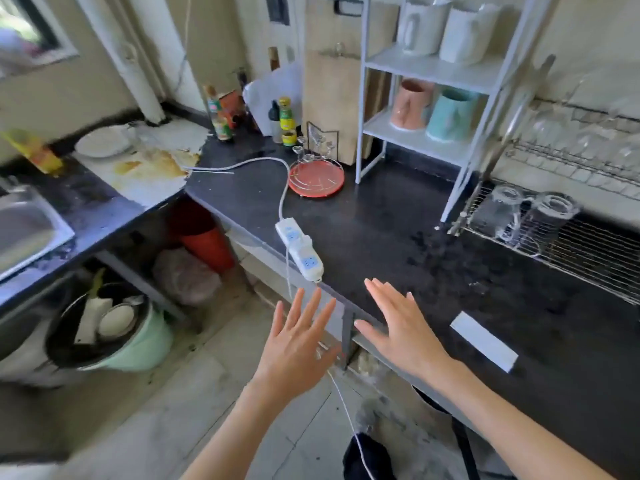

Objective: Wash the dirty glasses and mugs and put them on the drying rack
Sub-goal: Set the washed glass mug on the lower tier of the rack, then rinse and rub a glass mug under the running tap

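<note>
My left hand (297, 337) and my right hand (398, 323) hover flat with fingers spread at the front edge of the dark counter (398, 216), holding nothing. Two clear glass mugs (526, 216) stand upside down on the wire drying rack (595, 258) at the right. More clear glasses (568, 129) sit blurred on the rack's upper tier. A white shelf (426, 67) holds two white mugs (446, 27) on top, with a pink mug (410, 103) and a teal mug (450, 114) below. A clear glass (136, 133) stands beside a white plate (102, 142) far left. The steel sink (27, 230) is at the left edge.
A white power strip (299, 249) with its cable lies near the counter's front edge. A red round tray (317, 174) with small glasses sits mid-counter, sauce bottles (285, 121) behind it. A white paper strip (485, 341) lies at right. A green basin (114, 330) with dishes sits on the floor.
</note>
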The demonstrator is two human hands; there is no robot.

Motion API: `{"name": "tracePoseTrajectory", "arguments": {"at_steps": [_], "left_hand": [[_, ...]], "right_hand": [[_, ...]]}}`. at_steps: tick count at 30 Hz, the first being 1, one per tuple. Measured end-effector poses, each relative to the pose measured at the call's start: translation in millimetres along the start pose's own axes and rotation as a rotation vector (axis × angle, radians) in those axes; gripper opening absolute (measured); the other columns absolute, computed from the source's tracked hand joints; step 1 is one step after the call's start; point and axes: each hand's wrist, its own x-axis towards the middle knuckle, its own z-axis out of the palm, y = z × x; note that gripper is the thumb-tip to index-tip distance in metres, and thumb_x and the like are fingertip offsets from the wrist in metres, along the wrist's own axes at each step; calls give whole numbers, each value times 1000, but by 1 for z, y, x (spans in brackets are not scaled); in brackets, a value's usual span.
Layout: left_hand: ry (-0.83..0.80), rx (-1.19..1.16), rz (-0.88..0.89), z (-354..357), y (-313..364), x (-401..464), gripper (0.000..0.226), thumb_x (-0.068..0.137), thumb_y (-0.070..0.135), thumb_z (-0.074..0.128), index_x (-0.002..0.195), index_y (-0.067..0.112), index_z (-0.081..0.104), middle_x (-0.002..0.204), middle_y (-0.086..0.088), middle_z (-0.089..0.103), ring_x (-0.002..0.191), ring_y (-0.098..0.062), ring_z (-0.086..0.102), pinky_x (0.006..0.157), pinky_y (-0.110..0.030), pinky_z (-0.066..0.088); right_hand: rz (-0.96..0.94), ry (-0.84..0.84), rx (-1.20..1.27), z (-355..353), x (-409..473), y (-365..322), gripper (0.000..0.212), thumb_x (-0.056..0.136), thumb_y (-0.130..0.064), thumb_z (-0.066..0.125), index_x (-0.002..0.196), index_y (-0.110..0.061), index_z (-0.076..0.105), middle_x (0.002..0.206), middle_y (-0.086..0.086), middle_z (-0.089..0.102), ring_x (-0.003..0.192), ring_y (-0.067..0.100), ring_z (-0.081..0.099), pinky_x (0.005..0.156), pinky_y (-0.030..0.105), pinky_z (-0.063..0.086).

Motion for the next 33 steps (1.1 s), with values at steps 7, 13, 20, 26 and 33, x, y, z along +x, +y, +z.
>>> {"name": "tracePoseTrajectory", "arguments": {"at_steps": [7, 13, 20, 26, 33], "left_hand": [[80, -26, -377, -24, -98, -103, 70, 79, 54, 37, 139, 19, 37, 144, -9, 43, 131, -38, 40, 94, -62, 39], [137, 28, -569, -41, -183, -124, 70, 83, 58, 32, 142, 20, 37, 148, -8, 37, 135, -38, 33, 101, -60, 30], [250, 6, -683, -77, -293, -67, 83, 76, 68, 5, 149, 30, 5, 158, 2, 0, 142, -24, -15, 113, -47, -7], [231, -26, -736, -89, -366, -7, 83, 75, 69, 2, 149, 31, 0, 157, 5, -7, 137, -21, -25, 111, -44, -11], [163, -92, -770, -91, -459, 53, 83, 72, 70, -4, 146, 33, -16, 156, 7, -18, 137, -20, -29, 113, -47, -11]], "right_hand": [[-345, -73, -178, 38, 32, -124, 82, 82, -70, 17, 151, -26, 7, 159, -1, 8, 147, 14, 3, 118, 37, -3], [-520, -74, -204, 57, 112, -216, 71, 95, -54, 36, 151, -25, 4, 160, -1, 4, 147, 15, 0, 116, 35, -7], [-623, -92, -184, 59, 246, -285, 69, 96, -51, 37, 152, -22, 8, 159, 1, 8, 147, 16, 3, 118, 37, -2], [-587, -111, -179, 52, 350, -316, 70, 95, -51, 37, 151, -19, 10, 159, -1, 11, 147, 15, 6, 119, 38, 1], [-541, -145, -183, 70, 465, -347, 70, 96, -50, 38, 151, -19, 9, 159, -1, 11, 146, 14, 6, 119, 38, 1]]}}
